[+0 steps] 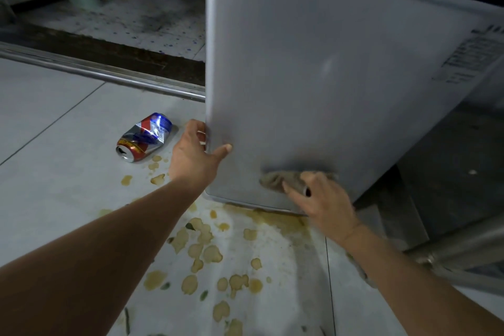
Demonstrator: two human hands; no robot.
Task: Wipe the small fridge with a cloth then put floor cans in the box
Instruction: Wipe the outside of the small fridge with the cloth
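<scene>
You are crouching in front of the small grey fridge [327, 68], looking down its door. Your left hand [195, 154] is gripping the door's left edge near the bottom, with the thumb lying across the front face and the fingers wrapping around the side. Your right hand [320, 199] is pressing a crumpled brownish cloth [281, 179] against the lower part of the door, fingers curling over it; the cloth is bunching out to the left of your hand, close above the door's bottom edge. The two hands are working well apart, both on the fridge.

On the pale tiled floor [54, 123] just left of the fridge, two cans are lying on their sides and touching: a crushed blue and silver can [151, 129] and, nearer you, a red can [133, 149] with its open top facing you. Yellowish spill stains [201, 248] are spreading over the tiles beneath the door and toward you. A label [474, 54] is showing on the fridge's right side, though its print is probably too blurred to read.
</scene>
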